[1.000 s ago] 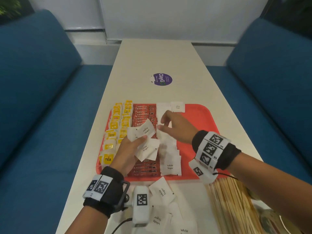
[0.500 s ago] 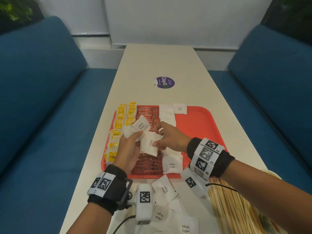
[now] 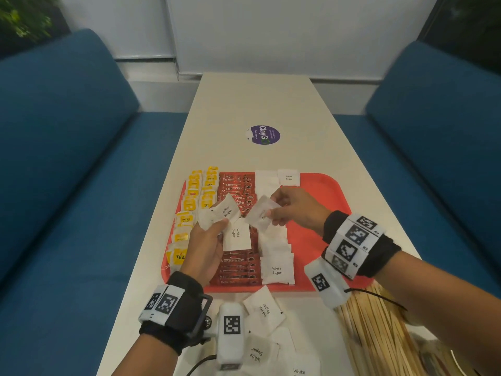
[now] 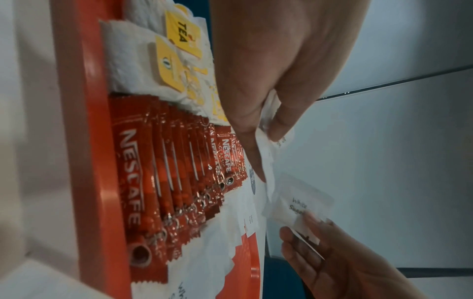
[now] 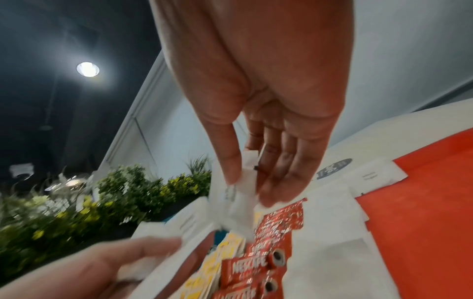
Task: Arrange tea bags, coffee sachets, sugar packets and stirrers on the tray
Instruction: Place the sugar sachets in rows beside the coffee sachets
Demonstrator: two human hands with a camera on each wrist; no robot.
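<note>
A red tray (image 3: 322, 191) holds yellow tea bags (image 3: 189, 202) on its left, red coffee sachets (image 3: 238, 185) beside them and a column of white sugar packets (image 3: 276, 267) in the middle. My left hand (image 3: 211, 234) hovers over the tray and grips a fan of several sugar packets (image 3: 226, 213). My right hand (image 3: 273, 210) pinches one sugar packet (image 3: 260, 213) between thumb and fingers, just right of the left hand, above the coffee sachets. The left wrist view shows that packet (image 4: 299, 204) held by the right fingers (image 4: 314, 222). Wooden stirrers (image 3: 374, 335) lie on the table near right.
Loose sugar packets (image 3: 264, 310) lie on the white table (image 3: 244, 104) in front of the tray. A purple round sticker (image 3: 263, 134) sits beyond the tray. Blue bench seats (image 3: 67, 158) flank the table on both sides. The tray's right half is bare.
My right hand drew one sugar packet out of the left hand's bundle and lifted it to the right. The left hand kept its bundle over the tray.
</note>
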